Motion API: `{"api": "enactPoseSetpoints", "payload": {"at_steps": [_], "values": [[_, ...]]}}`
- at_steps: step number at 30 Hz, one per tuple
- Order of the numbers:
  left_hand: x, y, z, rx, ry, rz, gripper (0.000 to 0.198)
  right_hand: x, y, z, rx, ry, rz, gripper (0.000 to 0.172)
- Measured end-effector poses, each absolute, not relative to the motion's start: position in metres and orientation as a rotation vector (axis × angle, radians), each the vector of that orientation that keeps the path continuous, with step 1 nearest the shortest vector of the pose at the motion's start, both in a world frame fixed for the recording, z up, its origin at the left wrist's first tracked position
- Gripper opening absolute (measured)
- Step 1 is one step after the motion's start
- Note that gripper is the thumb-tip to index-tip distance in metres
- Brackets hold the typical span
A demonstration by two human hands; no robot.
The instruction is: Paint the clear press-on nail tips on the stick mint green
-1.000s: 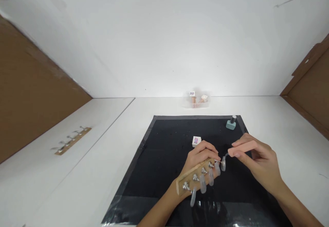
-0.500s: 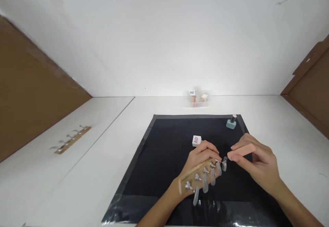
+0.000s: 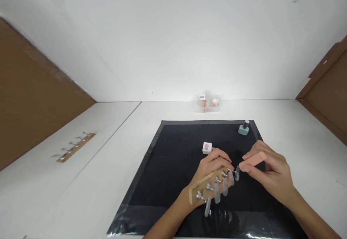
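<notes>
My left hand is closed around a small wooden strip that carries several metal clips, each holding a clear false nail. My right hand pinches a pink buffer block and holds its end against the clear nail at the far end of the strip. Both hands hover just above a black mat.
A teal nail polish bottle stands at the mat's far right corner. A small white cube lies on the mat behind my left hand. A clear tray with small items sits by the wall. Another wooden clip strip lies far left.
The pink block has slid slightly along the end nail, and the strip with my left hand has shifted a little; otherwise the scene is the same.
</notes>
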State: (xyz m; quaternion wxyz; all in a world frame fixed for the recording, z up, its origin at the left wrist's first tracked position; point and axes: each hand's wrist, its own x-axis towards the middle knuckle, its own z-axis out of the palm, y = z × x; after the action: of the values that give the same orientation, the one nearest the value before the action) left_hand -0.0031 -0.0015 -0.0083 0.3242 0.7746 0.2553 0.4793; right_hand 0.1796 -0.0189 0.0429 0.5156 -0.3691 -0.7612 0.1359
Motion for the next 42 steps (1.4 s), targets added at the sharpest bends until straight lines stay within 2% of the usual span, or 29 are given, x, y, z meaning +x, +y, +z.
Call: {"api": "enactPoseSetpoints", "payload": {"at_steps": [4, 8, 11, 17, 22, 25, 29, 34, 38, 42], "values": [[-0.002, -0.002, -0.005, 2.025, 0.663, 1.224, 0.007, 0.182, -0.018, 0.044, -0.929, -1.731, 0.271, 0.014], [-0.001, -0.002, 0.001, 1.987, 0.666, 1.259, 0.007, 0.183, -0.018, 0.044, -0.817, -1.758, 0.473, 0.020], [0.000, -0.002, 0.004, 1.908, 0.665, 1.269, 0.008, 0.181, -0.020, 0.042, -0.788, -1.799, 0.565, 0.017], [0.002, -0.003, 0.007, 1.734, 0.718, 1.279, 0.012, 0.179, -0.022, 0.044, -0.919, -1.563, 0.530, 0.018], [0.001, -0.003, 0.009, 1.637, 0.720, 1.183, 0.012, 0.178, -0.024, 0.046, -0.766, -1.552, 0.745, 0.017], [0.000, -0.003, 0.009, 1.588, 0.705, 1.114, 0.012, 0.176, -0.024, 0.044, -0.838, -1.541, 0.768, 0.017], [-0.001, -0.003, 0.013, 1.328, 0.681, 0.892, 0.016, 0.178, -0.021, 0.043, -1.043, -1.370, 0.681, 0.024], [0.005, -0.006, 0.016, 0.945, 0.705, 0.489, 0.046, 0.183, -0.013, 0.040, -1.143, -1.171, 0.685, 0.024], [0.011, -0.008, 0.011, 0.953, 0.653, 0.286, 0.040, 0.185, -0.010, 0.038, -1.191, -1.154, 0.733, 0.025], [0.013, -0.008, 0.001, 1.049, 0.695, 0.225, 0.036, 0.186, -0.007, 0.036, -1.195, -1.140, 0.763, 0.025]]}}
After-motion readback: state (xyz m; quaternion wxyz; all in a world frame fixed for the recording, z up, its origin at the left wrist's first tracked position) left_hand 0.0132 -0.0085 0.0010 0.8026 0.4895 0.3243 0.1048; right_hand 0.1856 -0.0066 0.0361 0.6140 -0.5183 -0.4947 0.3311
